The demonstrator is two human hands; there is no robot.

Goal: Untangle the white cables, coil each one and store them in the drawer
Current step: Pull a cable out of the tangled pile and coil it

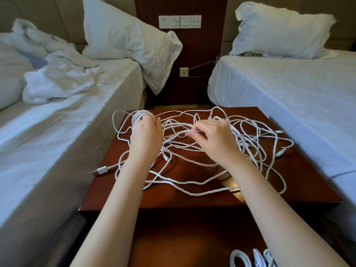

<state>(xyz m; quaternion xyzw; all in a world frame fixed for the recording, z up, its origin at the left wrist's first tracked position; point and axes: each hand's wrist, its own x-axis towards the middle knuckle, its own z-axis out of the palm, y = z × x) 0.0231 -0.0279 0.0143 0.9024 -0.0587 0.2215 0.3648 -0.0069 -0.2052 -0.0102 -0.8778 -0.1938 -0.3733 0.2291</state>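
On the worktop (192,201) between two beds, most of the cables (250,143) lie in one loose tangle. A part-wound coil (141,114) is gripped in the left hand (146,135) at the far left corner, and a strand (179,132) mid-tangle is pinched by the fingers (196,130) of the right hand (215,139). A few finished coils (252,257) are seen below the near edge, in what is judged to be the open drawer (183,243), so progress is estimated as early-to-mid, with untangling, coiling and stowing left; no brand or writing can be read.
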